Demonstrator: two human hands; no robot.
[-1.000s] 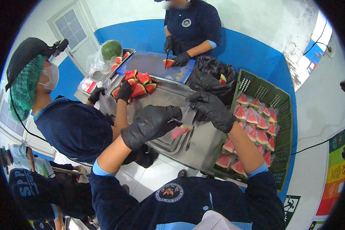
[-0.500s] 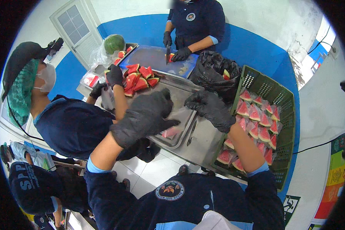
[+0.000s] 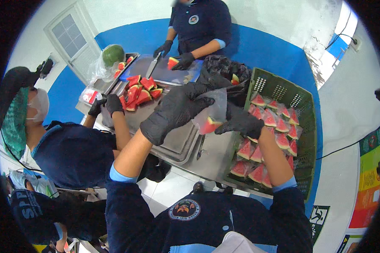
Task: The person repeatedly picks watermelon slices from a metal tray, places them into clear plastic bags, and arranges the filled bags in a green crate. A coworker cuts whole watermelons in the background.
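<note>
Watermelon wedge (image 3: 210, 125) sits inside a clear plastic bag (image 3: 212, 110) held above the steel table (image 3: 215, 157), left hand (image 3: 176, 110) closed on its top edge, right hand (image 3: 240, 122) gripping its side; bagging looks nearly finished, and placing it calls for the green crate (image 3: 283, 90) alongside.

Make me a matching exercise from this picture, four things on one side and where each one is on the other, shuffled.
Things:
1. clear bag with a watermelon wedge
2. whole green melon
3. knife
4. bagged wedges

Places:
A. in the green crate
B. between the left hand and right hand
C. in the hand of the person across the table
D. far left corner of the table

Pairs: 1-B, 2-D, 3-C, 4-A
</note>
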